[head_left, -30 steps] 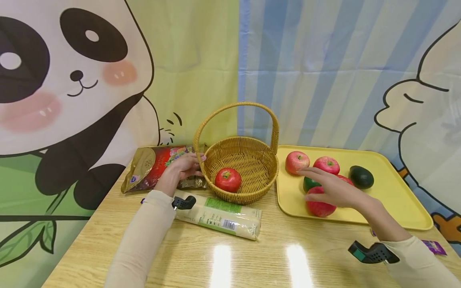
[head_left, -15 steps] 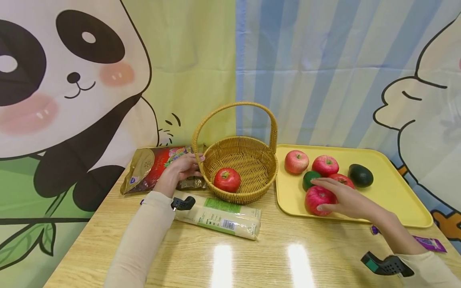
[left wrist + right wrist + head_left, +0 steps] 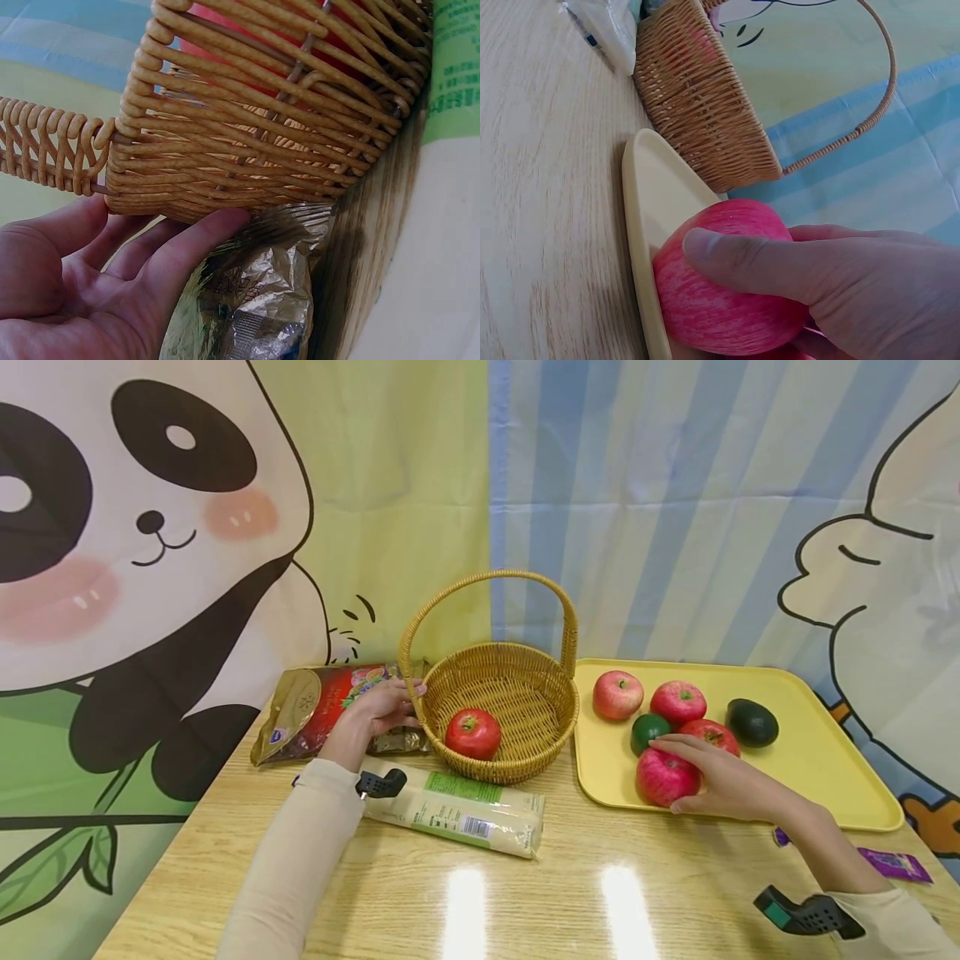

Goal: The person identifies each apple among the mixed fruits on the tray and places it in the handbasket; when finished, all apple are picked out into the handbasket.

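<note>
My right hand (image 3: 731, 783) grips a red apple (image 3: 666, 777) at the near left part of the yellow tray (image 3: 817, 777). In the right wrist view the thumb lies across the apple (image 3: 720, 300), with other fingers partly hidden behind it. My left hand (image 3: 384, 706) touches the outer left side of a wicker basket (image 3: 536, 714), by the base of its handle. Its fingertips rest against the weave in the left wrist view, the hand (image 3: 112, 292) loosely spread. One red fruit (image 3: 473, 734) with a crown-like end sits inside the basket.
On the tray are more apples (image 3: 618, 695), a small green fruit (image 3: 649, 733), a red fruit (image 3: 712, 737) and a dark avocado (image 3: 752, 722). A red-gold bag (image 3: 322, 706) and a pale long package (image 3: 461, 810) lie beside the basket. Purple wrappers (image 3: 896, 865) lie right.
My right hand has come down from above the tray onto the near apple, its thumb and fingers closing round it. My left hand stays at the basket.
</note>
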A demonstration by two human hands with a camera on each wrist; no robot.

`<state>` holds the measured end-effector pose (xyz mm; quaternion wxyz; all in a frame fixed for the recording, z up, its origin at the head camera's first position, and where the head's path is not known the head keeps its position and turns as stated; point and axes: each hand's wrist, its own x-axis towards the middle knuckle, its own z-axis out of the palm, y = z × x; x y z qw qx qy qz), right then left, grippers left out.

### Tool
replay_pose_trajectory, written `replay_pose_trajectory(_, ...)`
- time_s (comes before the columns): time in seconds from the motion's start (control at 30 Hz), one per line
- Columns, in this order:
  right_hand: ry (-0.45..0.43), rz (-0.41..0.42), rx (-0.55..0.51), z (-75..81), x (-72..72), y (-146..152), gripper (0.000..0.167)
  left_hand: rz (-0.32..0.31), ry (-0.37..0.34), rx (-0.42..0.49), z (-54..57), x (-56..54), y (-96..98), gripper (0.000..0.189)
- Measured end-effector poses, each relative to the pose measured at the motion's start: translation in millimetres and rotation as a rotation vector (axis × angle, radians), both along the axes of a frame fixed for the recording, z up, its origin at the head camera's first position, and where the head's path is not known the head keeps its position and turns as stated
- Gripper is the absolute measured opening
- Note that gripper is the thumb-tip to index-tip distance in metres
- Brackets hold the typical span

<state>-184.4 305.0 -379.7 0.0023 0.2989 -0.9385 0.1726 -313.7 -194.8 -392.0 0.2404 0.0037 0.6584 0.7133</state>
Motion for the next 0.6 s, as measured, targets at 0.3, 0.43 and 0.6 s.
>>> replay_pose_trajectory(0.3, 0.02, -0.027, -0.019, -3.1, 0.0, -0.4, 0.077, 0.002, -0.009, 0.011, -0.6, -0.7, -0.6, 0.053)
replay_pose_trajectory(0.43, 0.019, -0.036, -0.036, -3.4, 0.3, -0.3, 0.078, -0.006, -0.009, 0.017, -0.2, -0.2, -0.8, 0.054)
replay_pose_trajectory(0.6, 0.016, -0.046, -0.056, 0.7, -0.1, -1.4, 0.079, -0.003, -0.006, 0.012, -0.3, -0.3, -1.0, 0.052)
